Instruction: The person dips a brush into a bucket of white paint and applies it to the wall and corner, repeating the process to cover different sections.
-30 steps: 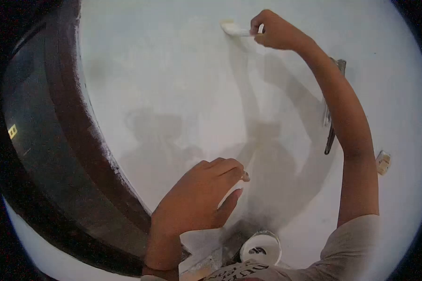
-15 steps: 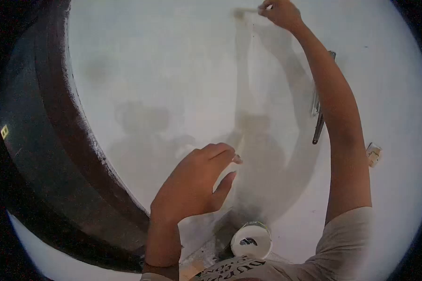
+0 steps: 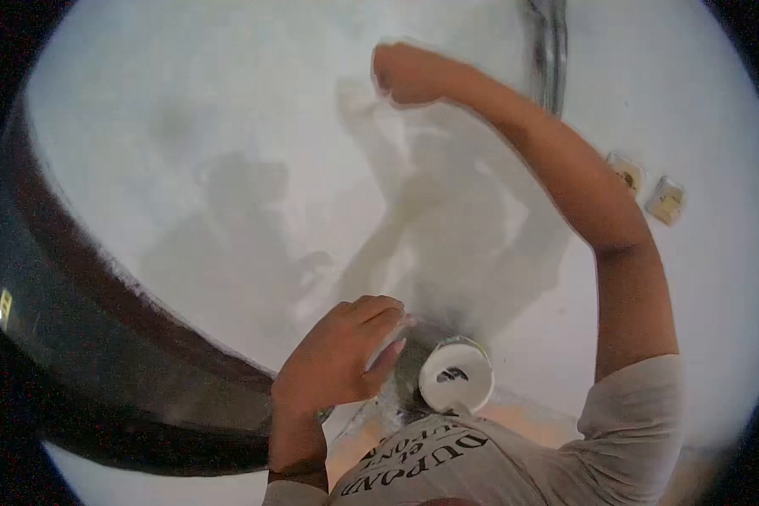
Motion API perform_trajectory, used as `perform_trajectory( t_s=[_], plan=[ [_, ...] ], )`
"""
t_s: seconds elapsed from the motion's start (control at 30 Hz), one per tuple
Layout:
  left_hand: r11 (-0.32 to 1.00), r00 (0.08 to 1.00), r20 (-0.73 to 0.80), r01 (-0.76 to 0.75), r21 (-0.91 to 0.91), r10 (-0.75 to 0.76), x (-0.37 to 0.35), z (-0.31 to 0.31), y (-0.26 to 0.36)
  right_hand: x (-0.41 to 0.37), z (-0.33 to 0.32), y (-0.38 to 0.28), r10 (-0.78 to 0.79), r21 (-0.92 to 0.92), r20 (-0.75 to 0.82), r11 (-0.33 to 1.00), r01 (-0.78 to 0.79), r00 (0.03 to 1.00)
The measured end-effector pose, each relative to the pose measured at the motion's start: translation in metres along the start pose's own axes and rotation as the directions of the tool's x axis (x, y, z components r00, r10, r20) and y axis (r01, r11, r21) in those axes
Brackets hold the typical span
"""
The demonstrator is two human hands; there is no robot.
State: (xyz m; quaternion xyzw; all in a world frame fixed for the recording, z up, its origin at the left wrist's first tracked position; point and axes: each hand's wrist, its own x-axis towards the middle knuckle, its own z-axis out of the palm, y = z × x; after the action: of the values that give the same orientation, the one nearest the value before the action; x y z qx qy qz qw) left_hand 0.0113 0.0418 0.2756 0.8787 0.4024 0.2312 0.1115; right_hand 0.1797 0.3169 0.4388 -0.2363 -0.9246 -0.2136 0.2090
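Note:
My right hand (image 3: 409, 76) is closed in a fist near the pale wall (image 3: 312, 126), at the upper middle of the view. Its fingertips are turned away, so what it holds is hidden. Lower down, my left hand (image 3: 341, 350) hovers with fingers loosely bent and a small gap between thumb and forefinger, nothing between them. Pale smears mark its fingertips. Just right of it stands a round white bucket (image 3: 483, 379), with a dark patch inside.
A dark curved band (image 3: 143, 337) with a rough painted edge runs along the left, bearing a small yellow plate (image 3: 5, 308). Blurred dark strips (image 3: 554, 59) are at upper right. Two small boxes (image 3: 627, 173) (image 3: 668, 201) sit on the wall beyond my right forearm.
My right hand has moved left and down from the top, and the thin stick in its fingers no longer shows. The view has shifted; the bucket now appears higher.

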Motion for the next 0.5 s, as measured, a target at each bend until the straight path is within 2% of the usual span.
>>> perform_trajectory(
  t_s=[0.03, 0.07, 0.1, 0.13, 0.17, 0.2, 0.27, 0.33, 0.4, 0.47, 0.5],
  plan=[
    [0.998, 0.998, -0.039, -0.046, -0.033, 0.045, 0.001, 0.007, -0.004, -0.006, 0.026, -0.022, 0.086, 0.036, 0.284, 0.994, -0.101, 0.955],
    [0.994, 0.993, -0.076, -0.09, -0.067, 0.085, 0.003, 0.015, -0.007, -0.025, 0.054, -0.04, -0.141, 0.254, 0.393, 0.966, 0.04, 0.909],
    [0.991, 0.993, -0.048, -0.109, -0.084, 0.105, 0.003, 0.023, -0.009, -0.029, 0.149, -0.038, -0.019, 0.035, 0.614, 0.999, -0.003, 0.789],
    [0.988, 0.994, -0.05, -0.099, -0.12, 0.093, 0.003, 0.031, -0.011, -0.054, 0.118, -0.097, 0.131, 0.038, 0.635, 0.979, -0.2, 0.762],
    [0.985, 0.996, -0.05, -0.083, -0.154, 0.076, 0.0, 0.039, -0.013, -0.077, 0.174, -0.106, 0.046, 0.124, 0.658, 0.978, -0.169, 0.751],
    [0.983, 0.995, -0.022, -0.095, -0.16, 0.093, -0.001, 0.044, -0.016, -0.1, 0.155, -0.135, 0.068, 0.203, 0.603, 0.95, -0.236, 0.795],
    [0.964, 0.998, 0.066, 0.015, -0.266, 0.003, -0.007, 0.058, -0.026, -0.157, 0.219, -0.165, 0.231, 0.275, 0.531, 0.864, -0.423, 0.816],
    [0.943, 0.99, 0.142, 0.063, -0.327, -0.017, -0.013, 0.08, -0.042, -0.203, 0.234, -0.182, 0.248, 0.343, 0.629, 0.762, -0.549, 0.737],
    [0.935, 0.977, 0.197, 0.142, -0.326, -0.08, -0.022, 0.105, -0.06, -0.27, 0.26, -0.196, 0.318, 0.426, 0.517, 0.71, -0.561, 0.795],
    [0.917, 0.969, 0.224, 0.178, -0.356, -0.102, -0.028, 0.132, -0.075, -0.332, 0.27, -0.212, 0.454, 0.517, 0.566, 0.455, -0.725, 0.688],
    [0.887, 0.952, 0.275, 0.237, -0.396, -0.132, -0.029, 0.145, -0.086, -0.369, 0.293, -0.22, 0.465, 0.388, 0.668, 0.448, -0.806, 0.58]
  ],
)
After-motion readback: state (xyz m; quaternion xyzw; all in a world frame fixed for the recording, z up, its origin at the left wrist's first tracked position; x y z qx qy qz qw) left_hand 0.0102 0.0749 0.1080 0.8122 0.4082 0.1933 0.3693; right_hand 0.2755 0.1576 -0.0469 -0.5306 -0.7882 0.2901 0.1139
